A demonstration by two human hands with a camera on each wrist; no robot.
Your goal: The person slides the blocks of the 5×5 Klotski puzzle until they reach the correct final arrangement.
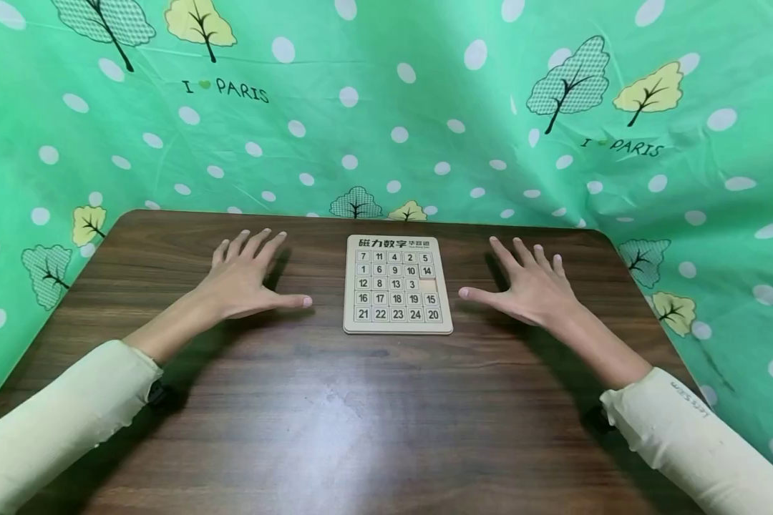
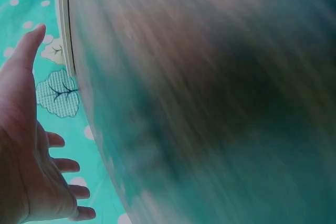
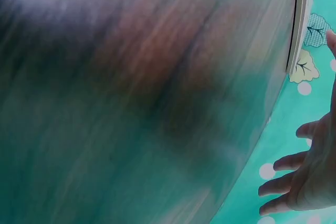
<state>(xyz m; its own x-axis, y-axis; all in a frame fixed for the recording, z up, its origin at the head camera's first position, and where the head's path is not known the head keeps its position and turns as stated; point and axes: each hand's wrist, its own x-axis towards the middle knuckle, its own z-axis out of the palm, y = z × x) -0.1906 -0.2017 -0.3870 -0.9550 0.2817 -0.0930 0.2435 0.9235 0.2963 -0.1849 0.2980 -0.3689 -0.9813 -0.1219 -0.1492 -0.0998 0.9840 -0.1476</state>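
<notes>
A cream magnetic sliding number puzzle [image 1: 398, 329] lies flat on the table, with Chinese lettering along its top. Its numbered tiles sit in rows, and the third row has a gap at its right end, below 14 and above 15. To its left, my left hand [image 1: 241, 285] is spread with the thumb pointing toward the puzzle, touching nothing. My right hand [image 1: 533, 287] is spread likewise on the other side, apart from the board. Both wrist views show only the puzzle's thin edge [image 2: 64, 24] beyond the thumb, seen side-on.
The dark brown wooden table [image 1: 335, 415] has a glossy surface that reflects light. Behind and beside it hangs a green cloth [image 1: 373, 86] with white dots, printed trees and lettering. Pale sleeves [image 1: 71, 422] cover both forearms, with something dark under each cuff.
</notes>
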